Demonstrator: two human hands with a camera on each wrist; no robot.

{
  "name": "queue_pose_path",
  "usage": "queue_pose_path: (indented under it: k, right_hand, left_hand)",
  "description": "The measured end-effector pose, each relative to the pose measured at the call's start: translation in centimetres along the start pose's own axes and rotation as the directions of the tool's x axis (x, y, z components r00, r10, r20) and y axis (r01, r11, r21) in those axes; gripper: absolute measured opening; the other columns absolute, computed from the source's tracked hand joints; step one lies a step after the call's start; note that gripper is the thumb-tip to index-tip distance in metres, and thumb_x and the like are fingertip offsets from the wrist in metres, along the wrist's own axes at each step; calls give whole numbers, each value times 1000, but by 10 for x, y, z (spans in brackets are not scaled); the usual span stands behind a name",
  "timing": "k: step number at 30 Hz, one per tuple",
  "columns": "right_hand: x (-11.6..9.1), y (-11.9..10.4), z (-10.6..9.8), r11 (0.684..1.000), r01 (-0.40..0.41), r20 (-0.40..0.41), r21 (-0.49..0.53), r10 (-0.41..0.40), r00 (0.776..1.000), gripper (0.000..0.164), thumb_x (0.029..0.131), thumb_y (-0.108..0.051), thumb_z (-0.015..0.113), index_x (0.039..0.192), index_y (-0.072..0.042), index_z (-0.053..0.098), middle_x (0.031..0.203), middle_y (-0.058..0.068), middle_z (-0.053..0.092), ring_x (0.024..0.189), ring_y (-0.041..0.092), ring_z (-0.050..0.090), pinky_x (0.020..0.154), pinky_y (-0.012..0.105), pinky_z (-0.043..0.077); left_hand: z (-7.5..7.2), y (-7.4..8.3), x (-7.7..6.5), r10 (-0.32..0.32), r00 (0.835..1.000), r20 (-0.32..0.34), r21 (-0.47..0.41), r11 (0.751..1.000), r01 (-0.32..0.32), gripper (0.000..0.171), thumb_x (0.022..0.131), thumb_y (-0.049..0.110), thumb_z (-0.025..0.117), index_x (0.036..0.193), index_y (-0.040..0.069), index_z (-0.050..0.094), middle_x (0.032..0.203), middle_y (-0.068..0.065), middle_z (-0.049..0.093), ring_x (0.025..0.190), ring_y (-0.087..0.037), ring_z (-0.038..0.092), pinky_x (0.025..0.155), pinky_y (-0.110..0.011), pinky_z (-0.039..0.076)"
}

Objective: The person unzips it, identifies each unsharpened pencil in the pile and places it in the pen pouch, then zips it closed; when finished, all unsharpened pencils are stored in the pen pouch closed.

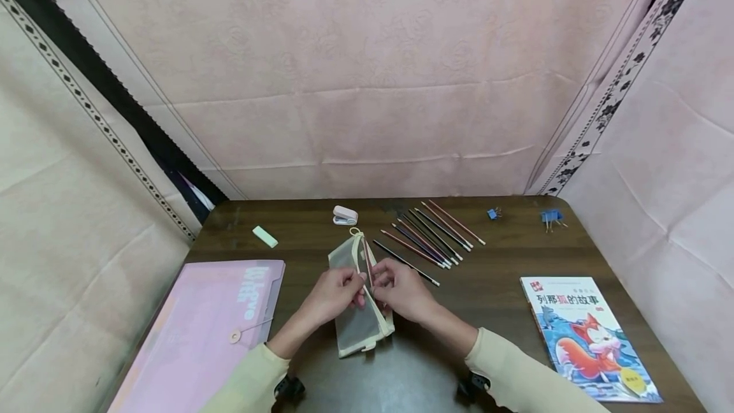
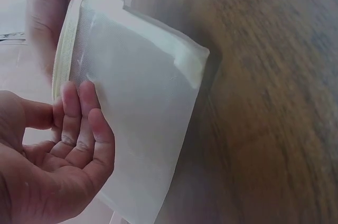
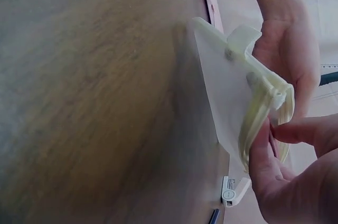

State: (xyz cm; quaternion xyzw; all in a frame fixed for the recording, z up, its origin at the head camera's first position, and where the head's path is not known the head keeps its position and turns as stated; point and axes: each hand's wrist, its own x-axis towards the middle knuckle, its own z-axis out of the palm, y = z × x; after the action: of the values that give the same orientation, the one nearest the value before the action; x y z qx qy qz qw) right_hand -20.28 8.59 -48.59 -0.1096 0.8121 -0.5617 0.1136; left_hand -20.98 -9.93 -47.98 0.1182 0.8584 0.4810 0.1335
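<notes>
A translucent mesh zip pouch (image 1: 354, 327) with cream edging stands out in front of me, its zipped side spread apart. My left hand (image 1: 338, 292) pinches the zipper edge between thumb and forefinger, as the left wrist view shows; its other fingers lie against the mesh (image 2: 142, 92). At the pouch opening, my right hand (image 1: 401, 287) pinches a thin reddish pencil (image 1: 367, 253), which lies along the gap between the zipper edges. In the right wrist view, the thumb and fingers meet right at the opening, beside the cream zipper band (image 3: 256, 121).
Several pencils (image 1: 430, 234) lie in a slanted row behind my right hand. A white stapler (image 1: 345, 215) and a pale green eraser (image 1: 265, 236) lie farther back. A pink folder (image 1: 201, 330) is left, a picture book (image 1: 593, 340) right, with blue binder clips (image 1: 552, 216) behind it.
</notes>
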Motion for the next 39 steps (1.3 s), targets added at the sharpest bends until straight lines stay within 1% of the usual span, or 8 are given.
queue_pose_path:
  k: [5,9,17,23,31,33,36,39]
  right_hand:
    - [3,1,-2,996,-15,46,-89,19,999,26,83,-7,61,108,-11,61,84,5,72,53,25,65,52,44,55]
    - [3,2,-3,989,-18,60,-146,27,998,28,83,-10,61,110,-14,63,85,2,71,52,22,64,52,41,54]
    - [0,1,-6,998,42,45,-47,-40,998,26,88,-9,65,114,-14,62,90,5,71,64,26,68,56,39,56]
    - [3,3,-17,993,108,-30,36,-107,994,30,87,-7,67,116,-8,60,96,12,70,81,32,69,59,43,57]
    - [12,7,-40,978,204,-155,53,-194,969,26,87,-15,70,110,-24,62,95,5,69,82,32,68,62,47,56]
    - [14,9,-46,974,226,-178,34,-217,960,26,88,-17,70,111,-25,63,95,5,70,80,31,68,62,49,55]
    - [18,16,-55,959,266,-212,-102,-282,936,28,88,-20,70,113,-28,64,96,2,72,79,19,69,66,39,57]
    - [24,25,-63,923,279,-229,-265,-342,911,32,87,-20,72,116,-29,64,96,1,73,78,11,66,68,28,54]
  left_hand:
    - [1,0,-1,11,1000,12,8,1000,-11,34,99,35,51,75,14,63,67,0,70,65,-21,66,51,-26,45]
    - [2,-1,-2,13,1000,11,35,999,-13,34,99,36,51,75,15,62,67,2,70,67,-24,66,49,-25,43]
    - [1,-2,-2,25,1000,6,34,999,-25,33,99,35,51,75,15,62,67,2,70,69,-29,66,48,-24,40]
    - [0,-2,-2,25,1000,5,23,999,-25,35,99,35,51,74,13,61,67,2,70,69,-25,68,50,-25,43]
    - [-3,-3,-3,20,1000,-10,32,999,-19,36,98,41,52,74,16,61,68,4,70,68,-20,66,51,-26,41]
    - [-3,-3,-3,20,1000,-12,31,999,-20,36,98,42,52,75,16,61,68,4,70,68,-20,66,51,-26,41]
    - [-3,-3,-4,21,1000,-12,26,999,-21,37,97,44,52,75,15,61,69,3,70,69,-18,66,53,-26,44]
    - [-4,-3,-5,21,1000,-8,19,1000,-21,39,97,46,52,75,14,61,69,2,71,68,-16,67,56,-26,47]
